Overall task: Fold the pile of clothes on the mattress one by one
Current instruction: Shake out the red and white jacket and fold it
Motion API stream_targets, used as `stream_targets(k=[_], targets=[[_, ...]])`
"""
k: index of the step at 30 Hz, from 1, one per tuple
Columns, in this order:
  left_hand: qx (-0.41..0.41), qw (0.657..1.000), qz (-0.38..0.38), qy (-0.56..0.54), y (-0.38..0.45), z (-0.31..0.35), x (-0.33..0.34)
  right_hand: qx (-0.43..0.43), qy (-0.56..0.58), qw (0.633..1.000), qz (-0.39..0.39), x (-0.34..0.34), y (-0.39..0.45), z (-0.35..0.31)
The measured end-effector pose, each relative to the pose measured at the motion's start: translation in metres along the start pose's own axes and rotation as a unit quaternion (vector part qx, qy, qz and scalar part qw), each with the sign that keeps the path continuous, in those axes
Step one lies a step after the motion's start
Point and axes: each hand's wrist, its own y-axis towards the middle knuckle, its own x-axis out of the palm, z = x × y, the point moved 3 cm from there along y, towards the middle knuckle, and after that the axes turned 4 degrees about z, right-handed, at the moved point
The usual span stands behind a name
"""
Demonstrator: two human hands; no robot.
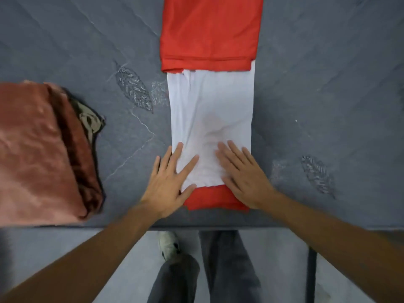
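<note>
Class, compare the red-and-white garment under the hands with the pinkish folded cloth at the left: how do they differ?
The red-and-white garment lies as a long narrow strip in the middle; the pinkish cloth is a thicker, squarer bundle at the left. Both the left hand and the right hand press flat on the garment; nothing touches the pinkish cloth. Both lie on the grey mattress.

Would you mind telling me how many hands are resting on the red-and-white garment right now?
2: the left hand lies flat on the red-and-white garment at its near left edge; the right hand lies flat at its near right.
</note>
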Motion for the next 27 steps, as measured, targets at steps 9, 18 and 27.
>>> stream_targets(k=[9,18,27], targets=[[0.084,0.995,0.000,0.058,-0.042,0.015,0.040,-0.081,-0.058,0.995,-0.026,0.019,-0.064,0.003],[0.179,0.983,0.042,0.017,-0.016,-0.009,0.040,-0.121,-0.084,0.988,-0.041,0.008,-0.052,0.017],[0.070,0.983,0.094,-0.140,-0.018,0.002,0.011,0.029,0.116,0.992,-0.037,-0.022,-0.049,0.016]])
